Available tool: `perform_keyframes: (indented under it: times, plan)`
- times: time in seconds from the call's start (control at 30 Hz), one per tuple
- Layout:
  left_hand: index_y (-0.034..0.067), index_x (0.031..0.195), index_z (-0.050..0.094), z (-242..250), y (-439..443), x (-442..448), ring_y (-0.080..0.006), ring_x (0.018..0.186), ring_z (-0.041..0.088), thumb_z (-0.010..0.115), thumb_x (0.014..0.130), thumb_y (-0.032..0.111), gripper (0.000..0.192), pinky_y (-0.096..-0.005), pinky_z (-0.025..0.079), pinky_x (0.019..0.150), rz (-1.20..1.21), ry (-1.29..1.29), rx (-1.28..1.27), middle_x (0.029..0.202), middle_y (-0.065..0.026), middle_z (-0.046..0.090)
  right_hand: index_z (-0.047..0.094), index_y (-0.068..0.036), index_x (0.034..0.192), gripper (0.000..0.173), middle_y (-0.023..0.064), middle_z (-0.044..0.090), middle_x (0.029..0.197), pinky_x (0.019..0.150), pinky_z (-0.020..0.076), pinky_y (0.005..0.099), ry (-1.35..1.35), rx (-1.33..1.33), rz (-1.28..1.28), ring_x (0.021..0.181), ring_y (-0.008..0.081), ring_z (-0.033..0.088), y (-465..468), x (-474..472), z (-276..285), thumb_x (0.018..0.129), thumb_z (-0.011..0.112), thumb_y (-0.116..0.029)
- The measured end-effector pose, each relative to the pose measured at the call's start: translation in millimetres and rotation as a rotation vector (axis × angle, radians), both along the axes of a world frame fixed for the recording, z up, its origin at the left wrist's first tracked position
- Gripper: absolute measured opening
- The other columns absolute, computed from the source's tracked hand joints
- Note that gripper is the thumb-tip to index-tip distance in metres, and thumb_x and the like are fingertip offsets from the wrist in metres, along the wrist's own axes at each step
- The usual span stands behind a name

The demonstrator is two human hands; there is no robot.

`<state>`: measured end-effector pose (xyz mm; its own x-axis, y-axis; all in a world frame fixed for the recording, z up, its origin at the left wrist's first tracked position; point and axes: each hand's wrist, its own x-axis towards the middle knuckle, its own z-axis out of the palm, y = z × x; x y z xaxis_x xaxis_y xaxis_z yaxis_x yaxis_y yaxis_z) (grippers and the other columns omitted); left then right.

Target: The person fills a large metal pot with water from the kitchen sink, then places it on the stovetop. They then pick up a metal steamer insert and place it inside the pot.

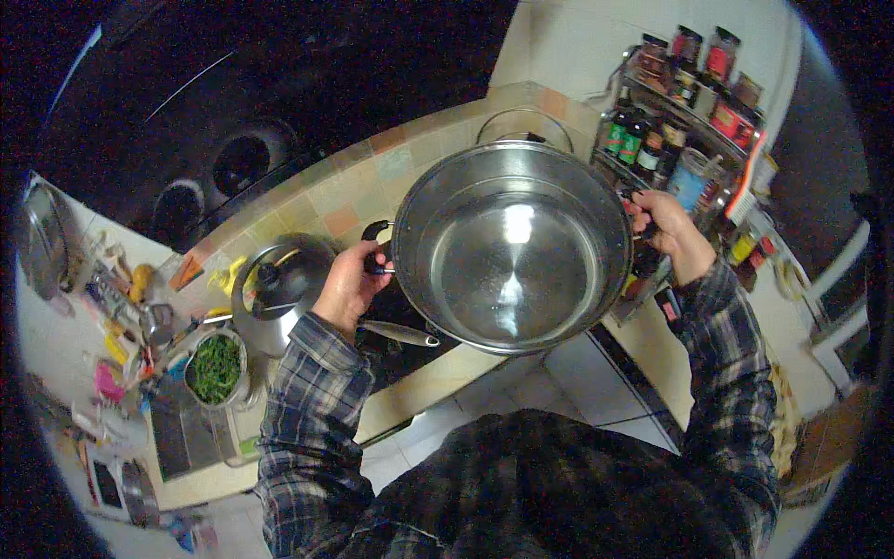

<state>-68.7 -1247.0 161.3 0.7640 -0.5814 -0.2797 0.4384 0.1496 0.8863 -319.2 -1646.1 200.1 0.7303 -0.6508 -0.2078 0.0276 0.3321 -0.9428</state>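
A large stainless steel pot (513, 258) hangs in front of me, tilted so that its shiny inside faces the camera. My left hand (353, 283) grips its black side handle at the left. On the right, my right hand (667, 227) holds the opposite handle. Behind the pot and my left wrist shows part of a dark stove top (398, 360), with the handle of a pan (401, 333) over it. Left of my left hand lies a round lid with a dark glass middle and a steel rim (255, 328). A container of chopped green leaves (218, 369) sits below that lid.
A metal rack (670, 98) with jars and bottles stands at the right on the counter. Tiles (328, 195) line the wall behind. At the left are a sink (188, 440), utensils and another pot lid (43, 241). A tiled floor (594, 377) shows below the counter's edge.
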Motion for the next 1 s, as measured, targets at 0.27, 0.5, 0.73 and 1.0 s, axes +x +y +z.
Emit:
perform_keyframes:
  times: [0.27, 0.5, 0.73, 1.0]
  plan:
    - [0.008, 0.077, 0.048, -29, -11, 40, -0.0178, 0.063, 0.054, 0.048, 0.083, 0.014, 0.008, -0.0300, 0.044, 0.054, 0.270, 0.087, 0.060, 0.064, -0.0030, 0.049, 0.047, -0.006, 0.068, 0.013, 0.0017, 0.043, 0.058, 0.039, 0.0305, 0.0247, 0.074, 0.027, 0.236, 0.042, 0.0119, 0.035, -72, 159, -85, 0.081, 0.045, -0.009]
    - [0.004, 0.075, 0.047, -74, -18, 98, -0.0205, 0.061, 0.053, 0.048, 0.081, 0.011, 0.009, -0.0312, 0.045, 0.052, 0.318, 0.178, 0.116, 0.066, -0.0073, 0.048, 0.048, -0.009, 0.062, 0.019, 0.0023, 0.045, 0.053, 0.033, 0.0257, 0.0334, 0.189, -0.242, 0.326, 0.036, 0.0164, 0.036, -119, 276, -155, 0.078, 0.047, -0.018]
    - [0.003, 0.080, 0.047, -102, -26, 138, -0.0220, 0.062, 0.053, 0.046, 0.081, 0.011, 0.009, -0.0317, 0.045, 0.053, 0.345, 0.195, 0.125, 0.069, -0.0096, 0.049, 0.053, -0.008, 0.076, 0.018, 0.0006, 0.049, 0.058, 0.036, 0.0341, 0.0315, -0.062, -0.054, 0.427, 0.041, 0.0154, 0.043, -144, 328, -204, 0.082, 0.056, -0.024]
    - [0.004, 0.083, 0.048, -124, -38, 156, -0.0199, 0.064, 0.054, 0.046, 0.082, 0.013, 0.009, -0.0315, 0.046, 0.055, 0.356, 0.221, 0.141, 0.073, -0.0092, 0.053, 0.053, -0.007, 0.072, 0.019, 0.0021, 0.050, 0.059, 0.041, 0.0357, 0.0314, 0.058, -0.291, 0.458, 0.046, 0.0157, 0.045, -141, 338, -217, 0.084, 0.052, -0.022]
